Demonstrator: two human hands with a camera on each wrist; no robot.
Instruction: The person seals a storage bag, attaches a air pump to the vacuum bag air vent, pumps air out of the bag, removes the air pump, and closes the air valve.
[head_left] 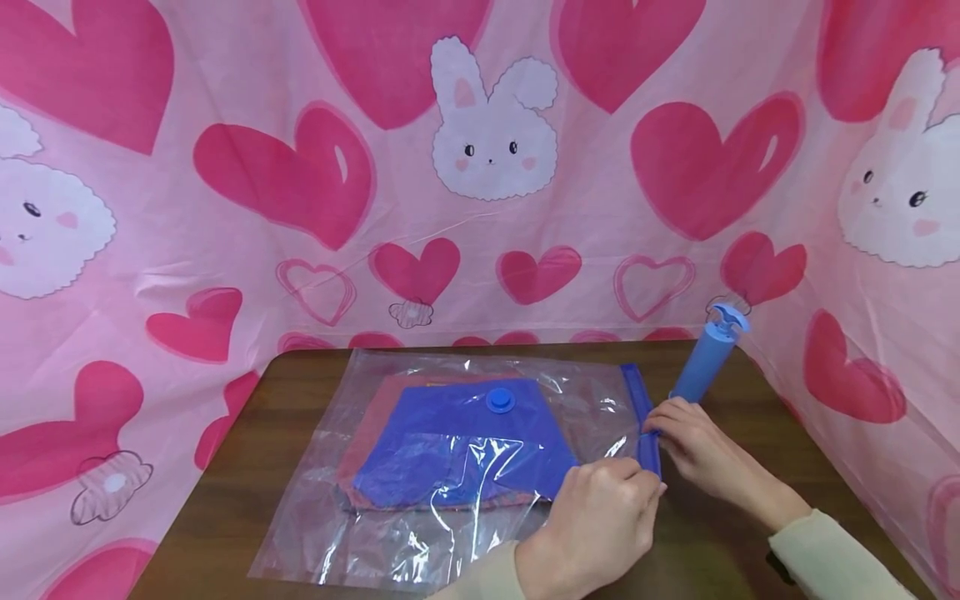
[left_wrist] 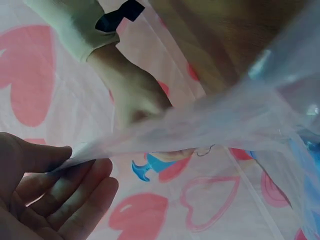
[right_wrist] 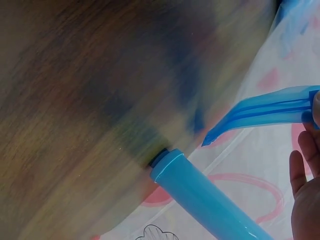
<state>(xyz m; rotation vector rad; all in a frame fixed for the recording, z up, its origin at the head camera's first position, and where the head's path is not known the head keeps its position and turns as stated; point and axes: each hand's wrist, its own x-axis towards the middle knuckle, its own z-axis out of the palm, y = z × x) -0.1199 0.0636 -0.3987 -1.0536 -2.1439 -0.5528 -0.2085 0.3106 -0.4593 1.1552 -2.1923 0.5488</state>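
A clear vacuum storage bag (head_left: 330,467) lies on the table with folded blue and pink fabric (head_left: 450,417) inside and a round blue valve (head_left: 500,400) on top. My left hand (head_left: 600,525) pinches the bag's opening edge at its near end; the left wrist view shows thumb and fingers on the clear plastic. Farther along that edge, my right hand (head_left: 697,446) pinches the blue zip strip (head_left: 633,387). A small dark blue piece (right_wrist: 314,97), perhaps a slider, shows at the fingers in the right wrist view.
A blue hand pump (head_left: 703,362) stands upright just beyond my right hand, at the table's far right. Pink cloth (head_left: 487,225) printed with hearts and rabbits hangs around the back and sides of the brown wooden table (head_left: 225,500).
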